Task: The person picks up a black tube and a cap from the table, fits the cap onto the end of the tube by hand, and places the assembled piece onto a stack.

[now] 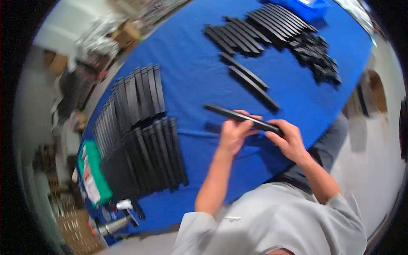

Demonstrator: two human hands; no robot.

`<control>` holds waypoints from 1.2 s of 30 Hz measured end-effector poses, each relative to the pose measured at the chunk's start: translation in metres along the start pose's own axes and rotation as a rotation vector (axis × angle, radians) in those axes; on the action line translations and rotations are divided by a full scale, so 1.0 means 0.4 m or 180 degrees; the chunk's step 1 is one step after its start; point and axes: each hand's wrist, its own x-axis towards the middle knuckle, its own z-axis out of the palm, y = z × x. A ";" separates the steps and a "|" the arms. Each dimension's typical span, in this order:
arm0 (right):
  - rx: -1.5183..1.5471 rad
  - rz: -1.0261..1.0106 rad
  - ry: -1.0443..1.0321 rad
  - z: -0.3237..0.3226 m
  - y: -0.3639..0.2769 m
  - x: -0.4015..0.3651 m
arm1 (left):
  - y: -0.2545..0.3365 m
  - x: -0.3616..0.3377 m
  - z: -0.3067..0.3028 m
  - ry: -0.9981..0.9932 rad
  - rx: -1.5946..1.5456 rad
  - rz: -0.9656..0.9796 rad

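Observation:
A long black bar-shaped piece [221,111] is held up over the blue cloth, slanting down to the right. My left hand [236,134] is closed around its middle. At its right end, my right hand [289,138] grips it with thumb and fingers; the very tip is partly covered. Two similar black bars [250,83] lie side by side on the cloth just beyond my hands. To the left, many like bars are laid in two rows, an upper row [135,95] and a lower row [148,155].
More black bars [276,23] lie at the far side, with a heap of small black parts [316,57] beside them. A blue container [306,9] stands at the far edge. A green-and-white packet [94,172] lies at the left edge of the blue-covered table [187,76].

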 end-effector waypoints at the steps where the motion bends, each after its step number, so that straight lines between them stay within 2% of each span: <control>1: -0.0281 -0.0331 0.0082 0.008 -0.004 -0.001 | -0.008 0.006 -0.008 -0.0046 -0.0051 0.0034; 2: -0.0550 -0.0645 0.0185 0.009 -0.010 -0.001 | -0.019 0.012 -0.020 -0.0092 -0.0110 0.0047; 4: -0.0550 -0.0609 0.0106 0.013 -0.014 0.001 | -0.014 0.009 -0.025 -0.0114 -0.0041 0.0022; 5: 0.0267 0.0697 -0.0277 0.007 -0.017 -0.002 | -0.016 0.010 -0.025 -0.0214 -0.0113 0.0064; 6: 0.1088 0.1112 -0.0426 0.008 0.013 0.004 | -0.019 0.012 -0.027 -0.0327 -0.0192 0.0089; 9: 0.2086 0.1577 -0.0769 -0.017 0.009 0.017 | -0.023 0.013 -0.025 -0.0452 -0.0224 0.0163; 17: 0.1350 0.1284 -0.0742 -0.012 -0.017 0.015 | -0.024 0.013 -0.026 -0.0524 -0.0315 0.0200; 28: 0.1581 0.1265 -0.0476 0.002 0.002 -0.004 | -0.023 0.010 -0.021 -0.0602 -0.0242 0.0259; 31: 0.1585 0.1273 -0.0641 -0.006 0.011 -0.002 | -0.022 0.004 -0.016 -0.0576 -0.0249 0.0224; 36: 0.0889 0.0866 -0.0852 -0.017 0.007 0.008 | -0.013 0.008 -0.018 -0.0768 -0.0287 0.0187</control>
